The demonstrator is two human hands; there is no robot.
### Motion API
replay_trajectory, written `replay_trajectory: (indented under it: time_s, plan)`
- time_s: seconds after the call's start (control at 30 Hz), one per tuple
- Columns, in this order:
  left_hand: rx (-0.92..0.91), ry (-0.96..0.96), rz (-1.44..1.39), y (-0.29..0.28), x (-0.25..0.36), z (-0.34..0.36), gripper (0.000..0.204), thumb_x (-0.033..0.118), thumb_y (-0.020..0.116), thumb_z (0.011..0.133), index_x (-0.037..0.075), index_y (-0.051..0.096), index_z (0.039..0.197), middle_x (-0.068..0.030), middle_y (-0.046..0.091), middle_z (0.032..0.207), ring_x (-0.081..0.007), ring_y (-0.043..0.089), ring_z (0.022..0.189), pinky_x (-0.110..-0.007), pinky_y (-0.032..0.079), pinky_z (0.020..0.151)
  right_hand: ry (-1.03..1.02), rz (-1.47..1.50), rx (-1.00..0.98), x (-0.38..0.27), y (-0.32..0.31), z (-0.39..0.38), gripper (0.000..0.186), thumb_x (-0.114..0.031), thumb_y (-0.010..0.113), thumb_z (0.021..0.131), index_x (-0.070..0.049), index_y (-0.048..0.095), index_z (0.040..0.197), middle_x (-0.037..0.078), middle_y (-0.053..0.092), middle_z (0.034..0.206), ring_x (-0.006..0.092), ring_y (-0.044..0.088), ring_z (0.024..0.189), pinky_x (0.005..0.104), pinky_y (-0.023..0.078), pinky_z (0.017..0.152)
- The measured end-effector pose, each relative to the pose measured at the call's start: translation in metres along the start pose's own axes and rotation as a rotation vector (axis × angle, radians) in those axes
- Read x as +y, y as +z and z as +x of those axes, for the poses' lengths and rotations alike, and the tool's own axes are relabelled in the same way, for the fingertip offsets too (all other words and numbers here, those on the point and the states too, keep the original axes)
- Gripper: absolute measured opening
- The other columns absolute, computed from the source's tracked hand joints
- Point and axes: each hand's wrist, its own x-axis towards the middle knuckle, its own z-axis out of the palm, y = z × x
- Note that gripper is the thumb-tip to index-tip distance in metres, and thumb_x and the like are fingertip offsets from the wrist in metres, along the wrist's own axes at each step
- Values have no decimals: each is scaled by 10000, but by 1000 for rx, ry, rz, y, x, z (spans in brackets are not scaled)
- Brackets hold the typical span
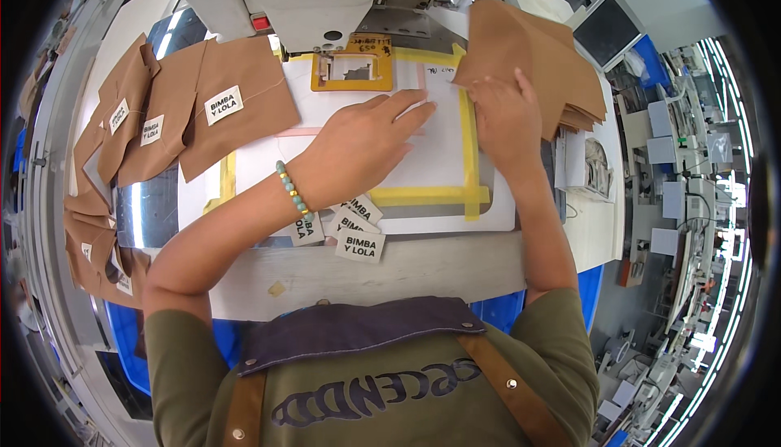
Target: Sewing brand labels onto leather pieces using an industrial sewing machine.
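Observation:
My left hand (362, 150) hovers over or rests on a white template sheet (443, 150) edged with yellow tape; its fingers are stretched out and hold nothing visible. A beaded bracelet (294, 191) circles that wrist. At the right, my right hand (506, 117) pinches the near left corner of a brown fabric panel (500, 40), which lies on a stack of similar panels. Beyond my left fingertips, a yellow clamp frame (351, 73) sits under the sewing machine head (313, 0). Several white printed labels (360, 246) lie beside my left wrist, partly hidden by it.
Brown panels with white labels attached (244, 89) overlap along the left side and hang toward the front. A monitor (608, 30) stands at the far right, with a white box (598, 170) of small items below it. The pale table edge (439, 272) runs before me.

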Motion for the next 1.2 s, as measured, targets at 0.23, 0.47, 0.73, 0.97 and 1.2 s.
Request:
replay_trajectory:
  time_s: [0.23,0.47,0.73,0.97,1.2]
  plan:
    - [79,6,55,24,-7,17,546,88,785,903,41,608,1418,-136,691,1334,-340,721,1127,-412,617,899,-40,332,38,-61,-7,1,191,-77,691,939,-72,773,1112,83,770,1073,299,741,1048,509,519,1131]
    - [42,140,280,21,-34,0,168,80,691,862,45,663,1024,-88,668,992,-274,695,953,-390,599,791,-73,209,-83,-61,-13,-10,276,-75,687,939,-71,784,1197,73,772,1278,257,693,1269,510,484,1174]
    - [-120,87,664,-10,-57,-54,206,78,699,838,15,697,1034,-66,731,1088,-239,704,1028,-332,631,829,-82,24,-190,-47,7,-11,433,-135,668,999,-51,700,1423,105,682,1508,305,579,1466,559,396,1243]
    - [49,-1,703,-35,-78,-95,381,58,688,844,-35,726,1212,-116,754,1268,-267,699,1182,-363,623,951,-28,251,-419,-63,10,9,711,-519,598,1095,-52,511,1623,122,393,1768,347,317,1647,620,222,1326]
    - [104,-305,551,-52,-91,-115,603,224,707,1005,51,565,1564,-148,534,1636,-352,501,1492,-447,436,1228,-15,295,-409,-63,20,10,758,-551,560,1101,-70,438,1675,114,348,1793,349,269,1668,611,151,1353]
